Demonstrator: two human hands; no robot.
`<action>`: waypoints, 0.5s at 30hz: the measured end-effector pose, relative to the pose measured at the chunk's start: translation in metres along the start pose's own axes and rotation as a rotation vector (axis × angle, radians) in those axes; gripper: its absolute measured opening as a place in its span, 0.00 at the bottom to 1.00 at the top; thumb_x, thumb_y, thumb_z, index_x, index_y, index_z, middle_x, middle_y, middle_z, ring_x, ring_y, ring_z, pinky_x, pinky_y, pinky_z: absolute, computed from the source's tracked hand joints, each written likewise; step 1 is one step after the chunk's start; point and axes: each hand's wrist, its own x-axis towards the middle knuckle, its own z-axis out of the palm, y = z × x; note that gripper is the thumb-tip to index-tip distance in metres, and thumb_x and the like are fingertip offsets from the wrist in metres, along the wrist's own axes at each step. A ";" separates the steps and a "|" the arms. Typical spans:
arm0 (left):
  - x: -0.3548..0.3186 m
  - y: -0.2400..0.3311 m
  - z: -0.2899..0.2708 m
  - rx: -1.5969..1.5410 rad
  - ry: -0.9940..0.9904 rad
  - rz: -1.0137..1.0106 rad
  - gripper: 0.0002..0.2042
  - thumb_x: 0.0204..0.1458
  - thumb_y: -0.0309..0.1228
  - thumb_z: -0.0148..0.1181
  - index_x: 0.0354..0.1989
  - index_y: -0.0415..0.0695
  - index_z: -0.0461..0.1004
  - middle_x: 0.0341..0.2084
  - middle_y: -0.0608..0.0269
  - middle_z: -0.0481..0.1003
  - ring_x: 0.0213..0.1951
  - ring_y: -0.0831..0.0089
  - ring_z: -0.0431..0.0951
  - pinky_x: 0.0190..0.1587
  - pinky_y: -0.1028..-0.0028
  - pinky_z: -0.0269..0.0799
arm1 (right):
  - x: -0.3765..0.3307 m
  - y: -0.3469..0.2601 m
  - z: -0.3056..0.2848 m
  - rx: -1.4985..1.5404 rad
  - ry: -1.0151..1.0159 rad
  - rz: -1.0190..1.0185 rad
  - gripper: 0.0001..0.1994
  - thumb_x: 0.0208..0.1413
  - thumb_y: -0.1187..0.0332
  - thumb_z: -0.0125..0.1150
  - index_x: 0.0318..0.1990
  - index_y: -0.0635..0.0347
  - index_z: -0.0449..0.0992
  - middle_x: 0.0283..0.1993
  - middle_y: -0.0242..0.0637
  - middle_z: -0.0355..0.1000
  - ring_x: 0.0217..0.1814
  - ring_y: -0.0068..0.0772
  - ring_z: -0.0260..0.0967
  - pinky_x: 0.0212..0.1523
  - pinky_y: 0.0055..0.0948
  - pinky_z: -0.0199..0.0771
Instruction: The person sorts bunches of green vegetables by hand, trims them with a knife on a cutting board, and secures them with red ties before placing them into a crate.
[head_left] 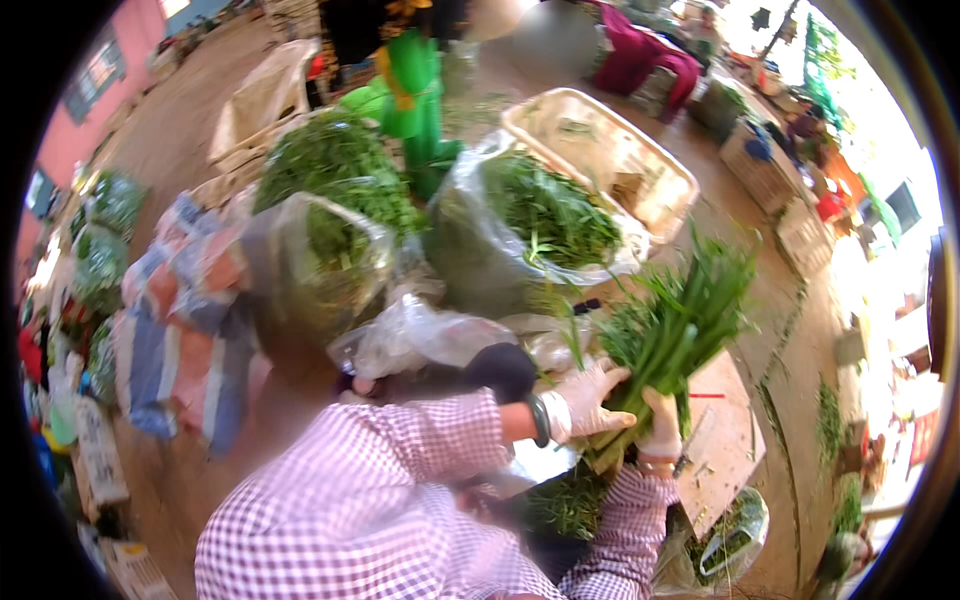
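Note:
A thick bunch of long-leaved greens (675, 315) slants up and to the right in front of me, its pale stems toward my body. Wrapped round the stems from the right is my right hand (660, 428), in a pale thin glove. My left hand (590, 402), gloved too and with a dark bangle at the wrist, grips the stems from the left, thumb and fingers apart along them. Just right of the bunch lies a pale board (725, 440) with green scraps and a thin red object on it. More cut greens (565, 505) lie below my hands.
Ahead stand a clear bag of greens (555, 215), a cream plastic crate (670, 190) and another full bag (335, 195). A striped woven sack (185, 340) is at left. Near my right forearm sits a bag with leaves (735, 540). A person in green boots (410, 90) stands beyond.

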 end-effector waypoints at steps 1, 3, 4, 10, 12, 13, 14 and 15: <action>-0.014 -0.009 0.015 -0.105 0.084 -0.038 0.32 0.48 0.43 0.70 0.55 0.36 0.66 0.48 0.50 0.66 0.46 0.61 0.74 0.51 0.68 0.71 | -0.017 0.006 -0.015 -0.080 0.064 0.027 0.28 0.48 0.71 0.63 0.60 0.64 0.66 0.54 0.38 0.71 0.52 0.35 0.71 0.54 0.35 0.74; -0.040 -0.035 0.043 -0.293 0.172 -0.291 0.35 0.41 0.43 0.76 0.53 0.37 0.66 0.48 0.53 0.66 0.49 0.62 0.71 0.54 0.66 0.69 | -0.055 0.014 -0.007 -0.054 0.076 0.053 0.29 0.47 0.70 0.64 0.60 0.63 0.66 0.54 0.36 0.71 0.50 0.33 0.72 0.51 0.32 0.75; -0.051 -0.045 0.062 -0.312 0.197 -0.408 0.36 0.39 0.43 0.78 0.53 0.37 0.66 0.48 0.54 0.66 0.49 0.63 0.70 0.54 0.66 0.68 | -0.062 0.030 -0.045 -0.175 0.033 0.050 0.29 0.48 0.67 0.67 0.59 0.63 0.67 0.54 0.36 0.71 0.51 0.32 0.71 0.51 0.32 0.75; -0.069 -0.034 0.087 -1.106 -0.251 -0.343 0.34 0.46 0.32 0.70 0.63 0.43 0.65 0.56 0.58 0.71 0.56 0.67 0.69 0.60 0.65 0.64 | -0.133 0.061 -0.013 -0.156 0.028 0.071 0.32 0.46 0.63 0.75 0.58 0.63 0.68 0.52 0.34 0.72 0.48 0.31 0.72 0.48 0.31 0.76; -0.064 -0.014 0.099 -1.094 -0.091 -0.379 0.34 0.45 0.31 0.71 0.63 0.42 0.65 0.55 0.58 0.72 0.55 0.67 0.70 0.59 0.65 0.64 | -0.154 0.075 -0.035 -0.316 0.099 0.097 0.29 0.47 0.69 0.72 0.57 0.62 0.68 0.51 0.30 0.71 0.49 0.28 0.70 0.49 0.28 0.74; -0.060 -0.007 0.105 -1.154 -0.108 -0.261 0.35 0.43 0.29 0.72 0.62 0.42 0.66 0.54 0.59 0.73 0.55 0.66 0.70 0.59 0.65 0.65 | -0.159 0.086 -0.048 -0.415 0.128 0.032 0.29 0.46 0.70 0.72 0.57 0.62 0.68 0.51 0.29 0.71 0.49 0.27 0.70 0.50 0.28 0.73; -0.059 -0.001 0.110 -1.213 -0.119 -0.213 0.35 0.41 0.29 0.74 0.61 0.41 0.66 0.54 0.59 0.73 0.54 0.67 0.70 0.58 0.65 0.66 | -0.163 0.098 -0.057 -0.512 0.152 -0.031 0.29 0.46 0.72 0.72 0.57 0.62 0.68 0.51 0.29 0.71 0.48 0.26 0.70 0.50 0.27 0.72; -0.057 0.003 0.116 -1.059 -0.082 -0.235 0.35 0.40 0.30 0.75 0.60 0.41 0.68 0.53 0.59 0.73 0.54 0.68 0.71 0.57 0.66 0.66 | -0.167 0.099 -0.052 -0.562 0.183 -0.071 0.29 0.45 0.72 0.72 0.57 0.62 0.68 0.51 0.29 0.71 0.48 0.26 0.69 0.51 0.27 0.71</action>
